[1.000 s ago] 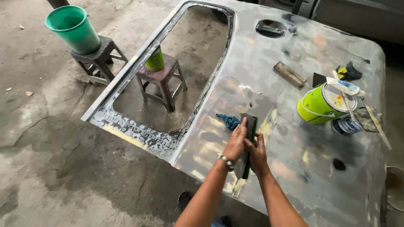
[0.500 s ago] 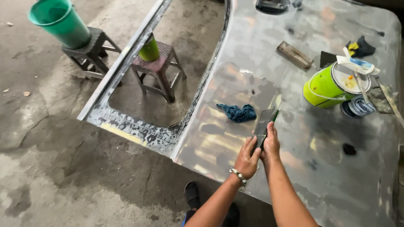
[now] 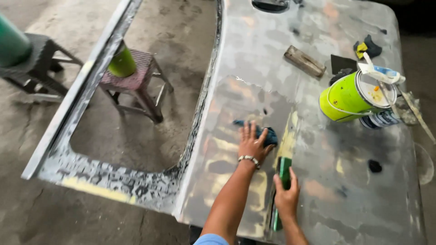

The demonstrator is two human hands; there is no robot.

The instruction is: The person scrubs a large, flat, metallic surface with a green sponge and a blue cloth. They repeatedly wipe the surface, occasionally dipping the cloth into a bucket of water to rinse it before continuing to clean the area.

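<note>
A large grey sanded car door panel (image 3: 345,190) lies flat, patched with yellow and orange filler. My left hand (image 3: 251,144), with a bead bracelet at the wrist, presses down with spread fingers on a crumpled blue rag (image 3: 271,136) near the panel's middle. Just below and to the right of it, my right hand (image 3: 286,199) grips a long green sanding block (image 3: 284,167), which rests on the panel and reaches toward its near edge.
A lime-green tin (image 3: 343,102) with a stir stick, a smaller tin (image 3: 379,120), a wooden block (image 3: 304,61) and a black-and-yellow cloth (image 3: 367,46) sit at the panel's far right. Through the window opening I see a stool (image 3: 136,77) with a green cup (image 3: 121,63). A green bucket (image 3: 11,45) stands far left.
My left hand has left the sanding block and moved up onto the blue rag. My right hand has drawn the block back toward me. The view has shifted right.
</note>
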